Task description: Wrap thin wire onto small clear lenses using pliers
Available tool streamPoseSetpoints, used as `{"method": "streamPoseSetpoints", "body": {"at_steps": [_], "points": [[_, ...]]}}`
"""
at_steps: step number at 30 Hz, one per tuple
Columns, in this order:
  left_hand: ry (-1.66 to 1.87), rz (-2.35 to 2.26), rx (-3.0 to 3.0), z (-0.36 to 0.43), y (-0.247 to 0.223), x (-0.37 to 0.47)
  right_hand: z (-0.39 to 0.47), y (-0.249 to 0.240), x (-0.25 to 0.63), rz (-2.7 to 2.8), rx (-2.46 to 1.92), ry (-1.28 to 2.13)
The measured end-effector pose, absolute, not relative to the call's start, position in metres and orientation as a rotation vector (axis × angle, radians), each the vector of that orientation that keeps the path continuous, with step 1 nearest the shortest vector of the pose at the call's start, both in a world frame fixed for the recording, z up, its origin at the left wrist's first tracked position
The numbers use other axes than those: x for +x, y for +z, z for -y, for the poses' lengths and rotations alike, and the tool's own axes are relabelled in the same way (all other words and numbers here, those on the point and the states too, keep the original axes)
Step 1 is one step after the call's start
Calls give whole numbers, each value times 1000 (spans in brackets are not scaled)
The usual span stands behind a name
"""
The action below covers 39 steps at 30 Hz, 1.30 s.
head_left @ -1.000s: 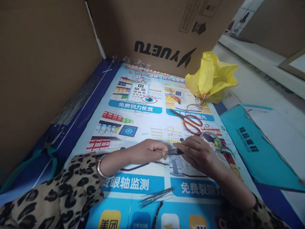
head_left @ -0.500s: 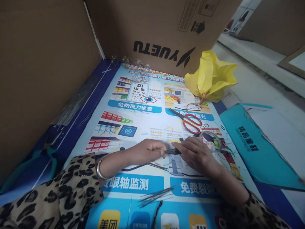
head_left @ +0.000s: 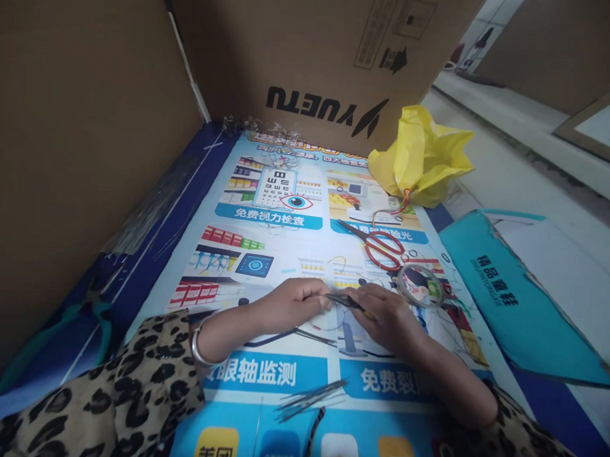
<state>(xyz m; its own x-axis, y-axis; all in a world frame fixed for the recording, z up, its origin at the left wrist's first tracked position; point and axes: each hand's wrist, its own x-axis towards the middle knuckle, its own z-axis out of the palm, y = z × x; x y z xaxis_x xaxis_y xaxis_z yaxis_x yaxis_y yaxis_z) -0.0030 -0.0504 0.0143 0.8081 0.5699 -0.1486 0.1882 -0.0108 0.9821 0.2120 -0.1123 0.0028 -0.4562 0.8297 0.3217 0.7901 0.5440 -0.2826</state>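
Observation:
Held in my right hand is a pair of needle-nose pliers, its dark jaws pointing left and a bit of yellow handle showing under the fingers. My left hand is closed in a pinch right at the jaw tips. A thin wire seems to run from that pinch, with a faint curve below the fingers; its end is hidden. Just under the hands lie a few dark wire pieces. Closer to me is a bundle of short, straight dark wires.
Red-handled scissors and a roll of clear tape lie beyond my right hand. A yellow bag stands farther back. Teal-handled pliers and long wires are at left. Cardboard walls the back; a teal box piece lies right.
My right hand has turned and lowered slightly, tilting the pliers so more of the jaws and a yellow handle part show. My left hand stays nearly in place, still pinched.

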Motion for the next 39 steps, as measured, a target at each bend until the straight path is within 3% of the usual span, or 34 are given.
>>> {"method": "streamPoseSetpoints", "body": {"at_steps": [39], "points": [[304,-399,1221,43,8,-7,110,-4,217,2319,-1265,16]]}}
